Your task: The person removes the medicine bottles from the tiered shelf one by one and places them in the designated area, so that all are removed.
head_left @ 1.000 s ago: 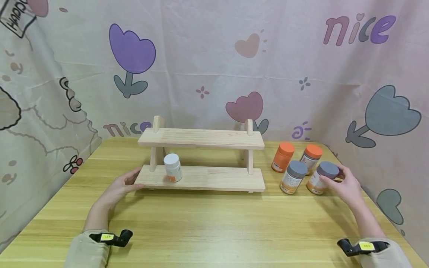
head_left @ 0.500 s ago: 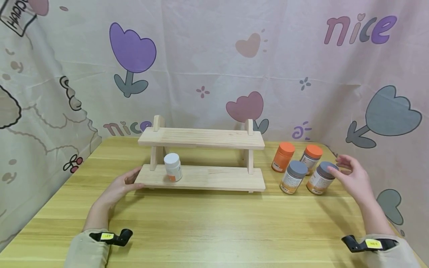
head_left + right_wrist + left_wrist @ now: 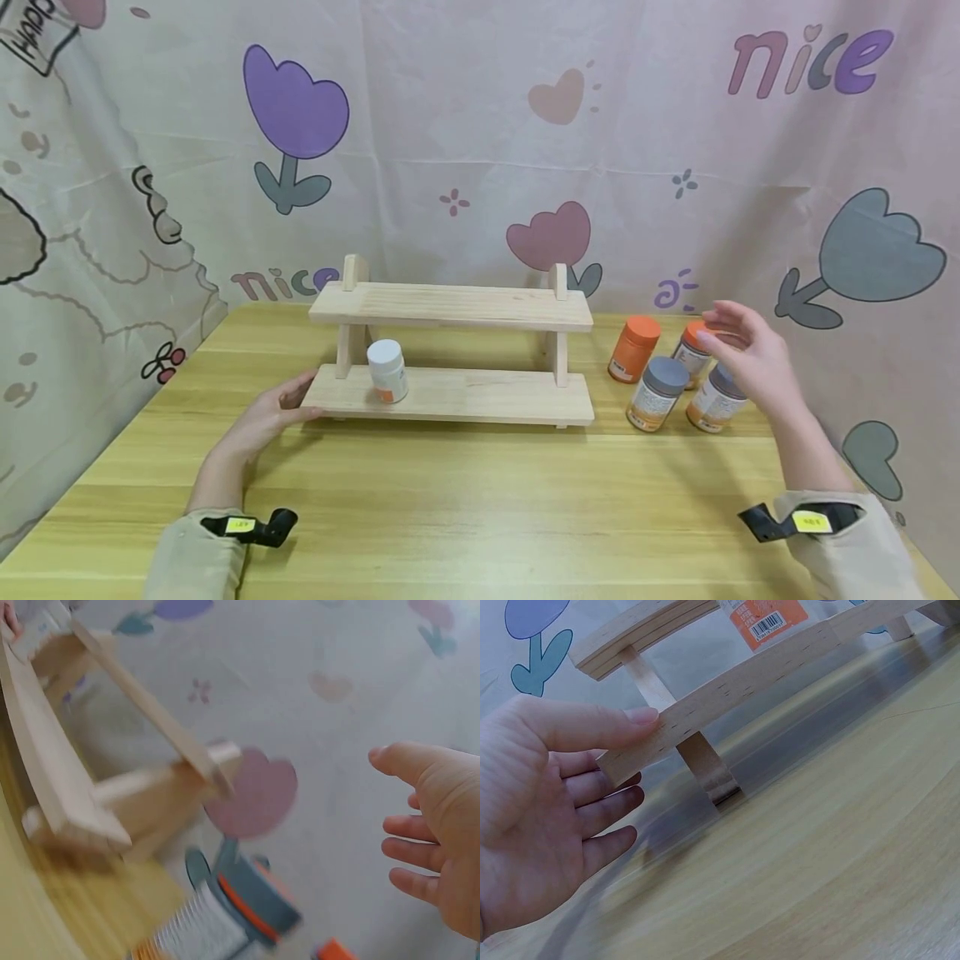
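A two-tier wooden shelf point(image 3: 465, 398) stands on the table, a white bottle point(image 3: 387, 372) upright on the left of its lower board. My left hand point(image 3: 258, 425) pinches that board's left end; in the left wrist view the thumb point(image 3: 641, 716) lies on the edge, with fingers behind and below. My right hand point(image 3: 757, 354) is raised over the bottles at the right, holding nothing, thumb and fingers apart. It partly covers a grey-capped bottle point(image 3: 712, 407) and an orange-capped bottle point(image 3: 692, 358). Another grey-capped bottle point(image 3: 654, 398) and an all-orange bottle point(image 3: 633, 350) stand left of it.
The wooden table point(image 3: 465, 508) stretches in front of the shelf. A printed cloth point(image 3: 450, 125) hangs behind and along the sides. Both wrists wear black camera mounts point(image 3: 255, 527).
My right hand has let go of the right grey-capped bottle, lifted, and moved back and left toward the orange-capped bottle. The left hand and shelf have stayed in place.
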Demonstrator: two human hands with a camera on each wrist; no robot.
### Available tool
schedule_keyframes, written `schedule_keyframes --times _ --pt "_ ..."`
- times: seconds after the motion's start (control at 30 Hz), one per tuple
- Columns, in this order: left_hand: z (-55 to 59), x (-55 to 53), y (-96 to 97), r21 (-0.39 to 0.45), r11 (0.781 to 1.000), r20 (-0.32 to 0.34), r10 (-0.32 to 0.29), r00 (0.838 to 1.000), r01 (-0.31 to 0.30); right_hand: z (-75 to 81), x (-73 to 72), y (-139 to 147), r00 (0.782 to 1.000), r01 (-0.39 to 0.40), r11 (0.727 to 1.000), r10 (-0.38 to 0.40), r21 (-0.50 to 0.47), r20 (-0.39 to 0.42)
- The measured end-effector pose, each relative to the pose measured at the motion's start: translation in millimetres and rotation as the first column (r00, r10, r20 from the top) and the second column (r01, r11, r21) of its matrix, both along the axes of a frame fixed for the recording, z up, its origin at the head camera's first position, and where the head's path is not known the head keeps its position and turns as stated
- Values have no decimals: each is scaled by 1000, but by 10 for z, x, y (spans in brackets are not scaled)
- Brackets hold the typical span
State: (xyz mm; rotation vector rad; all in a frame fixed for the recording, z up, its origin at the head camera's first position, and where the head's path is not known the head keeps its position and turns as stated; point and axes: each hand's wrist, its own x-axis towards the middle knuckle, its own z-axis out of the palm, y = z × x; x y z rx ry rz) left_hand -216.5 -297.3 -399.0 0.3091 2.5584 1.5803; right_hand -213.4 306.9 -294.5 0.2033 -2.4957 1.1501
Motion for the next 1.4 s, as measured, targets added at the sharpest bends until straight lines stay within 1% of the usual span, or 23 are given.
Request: schedule_keyframes --times 0.07,0.13,0.2,0.3,0.37,0.47,0.6,0.83,0.9,1.07,1.23,1.4 --pt "3 2 3 4 1000 3 1 1000 -1 50 -40 -134 998 -57 998 57 -2 -31" --pt "8 3 7 7 1000 5 4 1000 -4 107 -78 -278 994 -104 995 104 1 -34" --pt "12 6 9 10 1000 3 6 1000 -6 164 -112 -430 989 -149 989 149 1 -16" --pt "12 11 8 7 1000 -4 7 1000 -7 222 -162 -657 975 -220 975 220 -13 23" --pt "8 16 5 5 1000 -8 5 1000 -5 232 -200 -810 961 -273 962 274 -23 27" --pt "6 21 7 1 1000 -9 5 1000 -5 206 -271 -1032 933 -359 932 359 -42 -1" --pt "8 30 10 3 1000 -4 10 1000 -10 151 -346 -1313 890 -455 886 455 -87 -25" --pt "7 26 7 2 1000 1 7 1000 -7 76 -404 -1781 840 -530 829 542 -179 29" --pt "6 19 8 2 1000 1 5 1000 -5 32 -422 -1906 821 -552 808 570 -204 32" --pt "-4 12 5 11 1000 6 2 1000 -2 -83 -465 -2197 784 -592 769 619 -242 46" --pt "-12 11 3 22 1000 13 3 1000 -3 -157 -479 -2464 767 -601 759 636 -252 85" --pt "-2 11 9 23 1000 12 7 1000 -7 -232 -510 -2707 761 -595 766 634 -244 134"
